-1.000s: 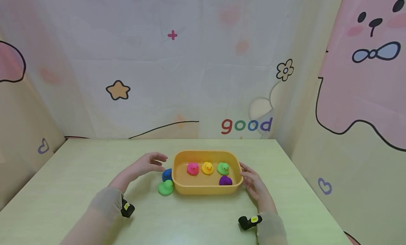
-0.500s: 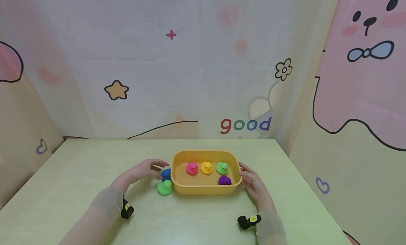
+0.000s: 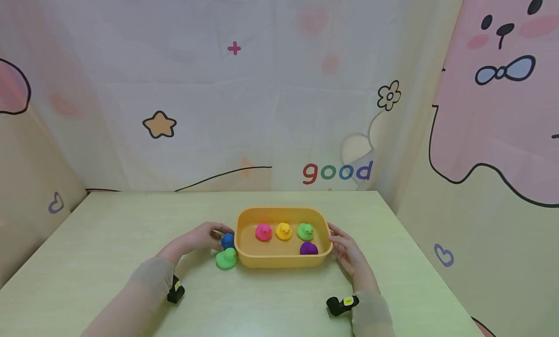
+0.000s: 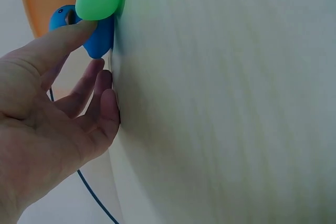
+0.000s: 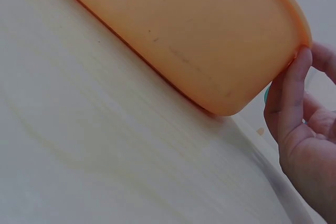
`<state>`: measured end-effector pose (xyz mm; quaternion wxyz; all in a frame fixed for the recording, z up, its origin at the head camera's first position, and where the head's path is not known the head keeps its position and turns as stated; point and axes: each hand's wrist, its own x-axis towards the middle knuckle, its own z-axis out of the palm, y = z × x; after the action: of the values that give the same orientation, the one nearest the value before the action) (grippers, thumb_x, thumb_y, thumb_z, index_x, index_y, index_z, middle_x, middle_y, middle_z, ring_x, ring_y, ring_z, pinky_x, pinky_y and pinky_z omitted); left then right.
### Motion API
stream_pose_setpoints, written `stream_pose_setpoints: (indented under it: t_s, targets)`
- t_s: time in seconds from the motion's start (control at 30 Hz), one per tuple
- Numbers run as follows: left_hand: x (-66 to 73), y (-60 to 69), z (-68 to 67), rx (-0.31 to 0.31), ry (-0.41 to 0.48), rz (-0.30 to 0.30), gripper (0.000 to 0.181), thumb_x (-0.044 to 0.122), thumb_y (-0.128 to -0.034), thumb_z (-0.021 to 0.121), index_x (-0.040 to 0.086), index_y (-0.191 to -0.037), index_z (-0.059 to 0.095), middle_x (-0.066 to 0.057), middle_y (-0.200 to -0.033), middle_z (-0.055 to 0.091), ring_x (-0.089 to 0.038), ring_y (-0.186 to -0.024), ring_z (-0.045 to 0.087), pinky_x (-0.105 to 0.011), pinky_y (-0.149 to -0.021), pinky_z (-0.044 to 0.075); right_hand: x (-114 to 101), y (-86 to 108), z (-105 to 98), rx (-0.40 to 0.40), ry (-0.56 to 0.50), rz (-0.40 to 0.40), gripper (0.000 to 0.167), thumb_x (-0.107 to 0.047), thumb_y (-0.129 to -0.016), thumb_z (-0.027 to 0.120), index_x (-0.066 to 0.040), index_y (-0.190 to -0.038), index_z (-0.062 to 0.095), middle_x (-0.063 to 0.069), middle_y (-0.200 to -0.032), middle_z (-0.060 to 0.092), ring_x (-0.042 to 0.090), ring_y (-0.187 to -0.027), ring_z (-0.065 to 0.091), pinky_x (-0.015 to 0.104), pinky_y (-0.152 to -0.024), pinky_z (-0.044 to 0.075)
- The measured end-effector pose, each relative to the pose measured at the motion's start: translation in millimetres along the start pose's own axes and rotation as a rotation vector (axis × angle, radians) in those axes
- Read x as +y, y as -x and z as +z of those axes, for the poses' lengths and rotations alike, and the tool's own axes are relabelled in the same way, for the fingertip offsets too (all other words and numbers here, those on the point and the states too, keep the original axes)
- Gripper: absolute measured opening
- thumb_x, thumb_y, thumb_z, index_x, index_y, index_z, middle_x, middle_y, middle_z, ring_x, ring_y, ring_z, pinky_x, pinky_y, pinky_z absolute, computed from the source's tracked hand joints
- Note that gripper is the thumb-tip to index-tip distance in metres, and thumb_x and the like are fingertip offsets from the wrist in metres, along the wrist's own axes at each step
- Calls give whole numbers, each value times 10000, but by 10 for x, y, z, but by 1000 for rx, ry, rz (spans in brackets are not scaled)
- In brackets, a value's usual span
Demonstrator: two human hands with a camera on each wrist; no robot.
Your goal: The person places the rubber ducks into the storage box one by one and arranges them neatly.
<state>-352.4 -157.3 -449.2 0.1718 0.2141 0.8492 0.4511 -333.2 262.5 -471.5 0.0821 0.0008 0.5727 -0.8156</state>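
A yellow-orange plastic bin [image 3: 284, 262] stands on the table; pink [image 3: 264, 232], yellow [image 3: 284, 232], green [image 3: 305, 232] and purple rubber ducks [image 3: 308, 248] sit inside it. Against its left outer end are a blue rubber duck [image 3: 227, 240] and, nearer me, another green rubber duck [image 3: 226, 259]. My left hand [image 3: 204, 236] holds the blue duck between thumb and fingers; the left wrist view shows the thumb [image 4: 79, 34] against its side, partly behind the green duck. With its fingertips, my right hand [image 3: 349, 249] touches the bin's right end, at the rim in the right wrist view.
The pale table [image 3: 262, 303] reaches back to a printed curtain [image 3: 271, 109], with patterned side curtains left and right. A black wrist camera [image 3: 176, 289] is on the left wrist and another black camera [image 3: 342, 304] on the right.
My left hand has come down from above and left of the blue duck, and its fingers have closed around it. The right hand stays against the bin. The view has shifted slightly.
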Motion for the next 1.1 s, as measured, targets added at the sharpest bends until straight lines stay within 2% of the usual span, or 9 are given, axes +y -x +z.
stream_pose_setpoints:
  t_s: [0.2,0.5,0.7,0.83,0.97,1.1]
  targets:
    - [-10,-23,30,4,-7,13,433,19,-853,691,-39,-1269,592,-256,-1327,568,-440,-1235,528,-565,-1057,415,6,-10,-12,-12,3,6,403,9,-956,457,-65,-1350,490,-22,-1032,613,37,-793,626,129,-690,526]
    - [-25,-13,28,11,-6,28,384,58,-890,678,-37,-1255,602,-247,-1295,590,-405,-1210,553,-556,-1057,417,-18,-8,3,-3,-5,29,513,8,-970,453,13,-1471,341,-18,-1042,595,39,-791,613,125,-688,525]
    - [-20,20,2,32,35,-24,410,94,-916,650,-37,-1295,566,-247,-1318,573,-411,-1239,525,-556,-1064,411,-38,4,4,-11,-20,45,541,8,-988,443,11,-1505,285,-24,-1062,595,39,-794,615,128,-681,525]
    - [-14,54,-16,53,52,-58,437,131,-934,625,-54,-1319,533,-268,-1361,525,-403,-1239,521,-523,-1011,463,-33,9,6,-15,-10,34,543,7,-986,443,19,-1504,281,-24,-1072,596,36,-796,615,126,-682,524]
    - [-16,78,-32,85,86,-85,444,164,-935,626,-59,-1307,533,-267,-1367,515,-350,-1204,542,-485,-967,491,-22,9,4,-11,-2,20,531,9,-977,443,26,-1489,305,-22,-1065,600,28,-782,613,115,-671,517]
    - [-15,87,-50,115,126,-93,446,168,-941,614,-79,-1300,517,-255,-1333,545,-292,-1160,555,-468,-974,501,-10,5,-7,-11,2,11,509,7,-969,444,17,-1467,342,-24,-1068,607,24,-788,616,112,-677,516]
